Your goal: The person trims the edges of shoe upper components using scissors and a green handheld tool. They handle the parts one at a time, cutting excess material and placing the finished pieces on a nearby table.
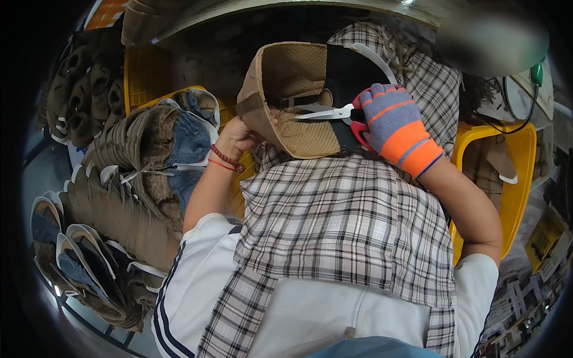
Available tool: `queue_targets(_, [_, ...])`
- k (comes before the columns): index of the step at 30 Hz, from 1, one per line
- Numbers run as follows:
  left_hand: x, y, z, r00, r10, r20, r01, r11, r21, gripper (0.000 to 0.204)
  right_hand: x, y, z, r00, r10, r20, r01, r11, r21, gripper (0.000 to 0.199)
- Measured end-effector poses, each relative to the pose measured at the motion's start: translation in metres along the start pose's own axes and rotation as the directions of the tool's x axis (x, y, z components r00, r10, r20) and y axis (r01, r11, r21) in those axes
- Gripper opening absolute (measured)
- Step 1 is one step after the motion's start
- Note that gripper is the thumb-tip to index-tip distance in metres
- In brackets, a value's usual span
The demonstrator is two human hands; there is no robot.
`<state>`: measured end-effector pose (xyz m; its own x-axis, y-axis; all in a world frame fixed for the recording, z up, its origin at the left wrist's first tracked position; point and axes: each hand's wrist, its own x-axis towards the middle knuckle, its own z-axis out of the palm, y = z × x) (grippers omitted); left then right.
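My bare left hand (242, 132) pinches the lower left edge of a brown shoe upper (258, 100), which is curved into a loop. The upper has a tan mesh lining, a black section on its right side and a white edge strip. Inside its opening lie the slightly parted blades of a pair of red-handled scissors (340, 113). My right hand (394, 122), in a grey and orange glove, is closed around the scissors' handles. My left fingertips are partly hidden by the upper. A checked apron (334, 209) covers my lap under the work.
Bundled brown uppers (113, 197) with fur and blue linings are piled at the left. Behind them stands a yellow crate (140, 74). A yellow basket (516, 197) holding brown pieces is by my right elbow. A pale table edge (298, 9) crosses the far side.
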<state>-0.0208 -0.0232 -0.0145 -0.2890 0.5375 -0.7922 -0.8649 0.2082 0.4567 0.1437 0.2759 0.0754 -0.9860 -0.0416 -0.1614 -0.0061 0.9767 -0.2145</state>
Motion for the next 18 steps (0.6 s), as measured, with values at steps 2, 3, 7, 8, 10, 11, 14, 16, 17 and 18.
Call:
queue_targets(2, [-0.003, -0.003, 0.005, 0.999, -0.039, 0.035, 0.043, 0.992, -0.116, 0.037, 0.005, -0.005, -0.005, 1.0, -0.011, -0.003, 0.011, 0.999, -0.047, 0.029])
queue_targets(3, [-0.003, -0.005, 0.006, 0.999, -0.012, 0.034, 0.016, 0.993, -0.118, 0.037, 0.008, -0.007, -0.007, 1.0, -0.023, -0.008, 0.023, 0.998, -0.051, 0.027])
queue_targets(7, [-0.007, -0.005, 0.014, 0.999, 0.033, 0.003, -0.032, 0.991, -0.13, 0.036, 0.023, -0.012, -0.003, 0.995, -0.06, 0.082, 0.067, 0.994, -0.086, 0.024])
queue_targets(8, [-0.008, -0.004, 0.017, 1.0, 0.029, -0.012, -0.03, 0.991, -0.133, 0.036, 0.026, -0.014, -0.001, 0.995, -0.067, 0.081, 0.076, 0.989, -0.123, 0.023])
queue_targets(10, [-0.009, -0.004, 0.019, 0.999, 0.047, -0.014, -0.048, 0.992, -0.114, 0.035, 0.029, -0.014, 0.003, 0.993, -0.092, 0.072, 0.101, 0.988, -0.12, 0.022])
queue_targets(11, [-0.01, -0.004, 0.019, 0.998, 0.055, -0.015, -0.057, 0.993, -0.105, 0.035, 0.03, -0.013, 0.004, 0.992, -0.105, 0.067, 0.112, 0.987, -0.118, 0.021])
queue_targets(14, [-0.009, -0.003, 0.021, 0.998, 0.062, 0.001, -0.061, 0.992, -0.108, 0.034, 0.033, -0.014, 0.003, 0.993, -0.064, 0.102, 0.076, 0.99, -0.121, 0.02])
queue_targets(16, [-0.007, -0.003, 0.021, 0.998, 0.06, 0.014, -0.059, 0.996, -0.068, 0.033, 0.031, -0.011, 0.0, 0.983, -0.022, 0.182, 0.024, 1.0, -0.009, 0.021])
queue_targets(17, [-0.007, -0.004, 0.021, 0.998, 0.059, 0.02, -0.058, 0.997, -0.049, 0.033, 0.029, -0.008, -0.001, 0.974, -0.006, 0.224, -0.005, 0.999, 0.046, 0.022])
queue_targets(18, [-0.006, -0.005, 0.021, 0.998, 0.065, 0.018, -0.064, 0.997, -0.05, 0.033, 0.025, -0.004, -0.002, 0.981, 0.026, 0.194, -0.044, 0.995, 0.09, 0.023])
